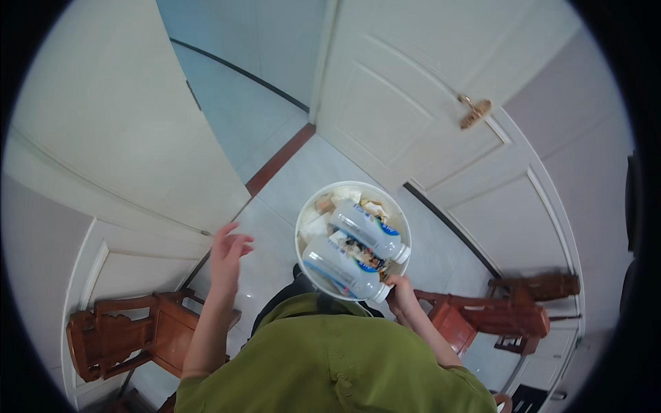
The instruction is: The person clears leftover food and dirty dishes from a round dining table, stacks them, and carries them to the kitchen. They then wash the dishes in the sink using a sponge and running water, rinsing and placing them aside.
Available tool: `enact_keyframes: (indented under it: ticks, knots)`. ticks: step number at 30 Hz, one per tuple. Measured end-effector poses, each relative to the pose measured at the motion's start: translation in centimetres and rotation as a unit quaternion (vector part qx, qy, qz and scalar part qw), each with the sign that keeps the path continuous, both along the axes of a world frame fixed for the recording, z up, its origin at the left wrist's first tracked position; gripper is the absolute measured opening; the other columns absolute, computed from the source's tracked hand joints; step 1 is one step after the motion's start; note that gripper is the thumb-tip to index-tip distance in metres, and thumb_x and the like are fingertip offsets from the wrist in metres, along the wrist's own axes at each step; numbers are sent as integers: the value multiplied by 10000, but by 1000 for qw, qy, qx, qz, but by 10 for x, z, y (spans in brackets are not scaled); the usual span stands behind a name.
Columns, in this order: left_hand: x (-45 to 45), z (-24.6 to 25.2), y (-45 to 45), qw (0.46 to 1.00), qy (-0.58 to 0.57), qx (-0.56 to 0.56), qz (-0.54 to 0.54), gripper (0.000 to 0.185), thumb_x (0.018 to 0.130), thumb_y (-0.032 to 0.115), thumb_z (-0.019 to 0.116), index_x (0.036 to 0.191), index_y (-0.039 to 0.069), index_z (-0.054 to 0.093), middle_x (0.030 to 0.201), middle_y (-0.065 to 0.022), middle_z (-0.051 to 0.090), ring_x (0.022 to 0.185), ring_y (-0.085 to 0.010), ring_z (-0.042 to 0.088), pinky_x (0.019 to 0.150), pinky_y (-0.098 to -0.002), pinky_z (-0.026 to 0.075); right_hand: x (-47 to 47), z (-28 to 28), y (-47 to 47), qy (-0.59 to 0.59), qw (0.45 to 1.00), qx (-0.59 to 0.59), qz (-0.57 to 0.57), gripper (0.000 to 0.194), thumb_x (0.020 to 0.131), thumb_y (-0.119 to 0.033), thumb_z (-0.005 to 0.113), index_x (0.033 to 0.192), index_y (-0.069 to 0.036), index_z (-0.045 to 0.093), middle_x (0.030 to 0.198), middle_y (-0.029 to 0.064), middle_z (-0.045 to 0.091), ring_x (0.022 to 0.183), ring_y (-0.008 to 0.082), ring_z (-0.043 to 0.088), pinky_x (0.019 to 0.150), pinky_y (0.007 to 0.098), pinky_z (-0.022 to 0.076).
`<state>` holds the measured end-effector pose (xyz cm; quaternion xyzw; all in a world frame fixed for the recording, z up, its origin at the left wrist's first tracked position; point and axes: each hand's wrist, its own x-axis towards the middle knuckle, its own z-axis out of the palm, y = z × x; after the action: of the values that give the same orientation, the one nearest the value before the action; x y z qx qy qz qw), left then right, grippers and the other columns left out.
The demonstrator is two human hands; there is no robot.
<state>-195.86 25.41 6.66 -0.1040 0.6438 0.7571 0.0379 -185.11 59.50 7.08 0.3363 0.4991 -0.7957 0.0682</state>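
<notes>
A round white bin [301, 206] filled with rubbish is held up in front of my body. My right hand [403, 295] grips its rim at the lower right, beside the cap of a bottle. Two translucent white plastic bottles lie slantwise on top, one upper [367, 231] and one lower [343, 268], both with blue printed labels. Crumpled white tissue [315, 225] and small mixed scraps [361, 251] lie around and between them. My left hand [229, 250] is raised to the left of the bin, holding nothing, its fingers loosely bent and apart.
A white panelled door [392, 103] with a brass-coloured handle [475, 112] stands ahead to the right. A doorway with a reddish-brown threshold strip [281, 160] opens ahead, beside a pale door panel [129, 113]. Carved wooden chairs stand at left [173, 328] and right [454, 328].
</notes>
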Motion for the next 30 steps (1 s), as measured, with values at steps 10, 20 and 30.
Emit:
enact_keyframes:
  ticks: [10,20,30]
  knots:
    - [-214,-10,104,987,-32,65,-141,440,977,318,399,1327,51,394,1281,-116,485,1181,-195,457,957,-349,395,-264,-9,52,37,995,42,88,510,619,-95,520,1116,14,493,998,113,564,886,252,574,697,433,526]
    - [-326,3,91,986,-92,137,1,467,984,345,364,1323,25,383,1305,-115,464,1199,-214,449,1002,-349,356,-493,-12,52,7,970,67,235,517,630,-19,486,1144,16,444,1001,149,574,809,269,626,574,386,571]
    - [-226,22,189,951,-151,190,191,351,963,278,440,1242,66,463,1158,-70,542,1001,-146,525,861,-288,416,-447,12,117,-32,941,67,330,499,654,-29,506,1145,37,444,1007,152,576,838,272,619,660,408,572]
